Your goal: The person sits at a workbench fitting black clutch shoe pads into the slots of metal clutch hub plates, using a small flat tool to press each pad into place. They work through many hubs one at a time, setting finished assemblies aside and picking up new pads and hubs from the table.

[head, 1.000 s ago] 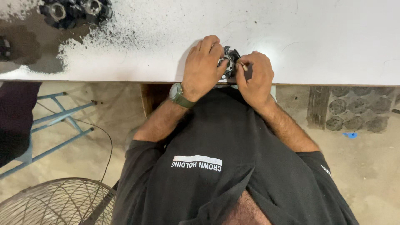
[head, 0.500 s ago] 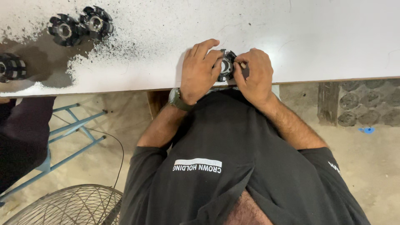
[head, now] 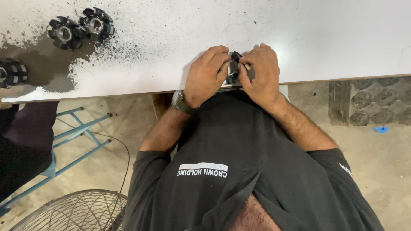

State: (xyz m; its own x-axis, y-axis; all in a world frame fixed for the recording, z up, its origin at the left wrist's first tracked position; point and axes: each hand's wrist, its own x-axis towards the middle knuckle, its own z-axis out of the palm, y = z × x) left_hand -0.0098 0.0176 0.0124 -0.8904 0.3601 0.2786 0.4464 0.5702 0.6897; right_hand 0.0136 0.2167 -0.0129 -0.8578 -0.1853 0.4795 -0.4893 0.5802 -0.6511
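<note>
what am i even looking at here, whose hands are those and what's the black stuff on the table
There is no machine here: this is one picture from a camera worn on a person's head, looking down over their dark shirt. The left hand, with a wristwatch, and the right hand together grip a small black toothed part at the near edge of a white table. What exactly the fingers do to it is hidden. Three similar black toothed parts sit at the left end amid black dusty specks. Below the table are a wire fan guard and a blue frame.
</note>
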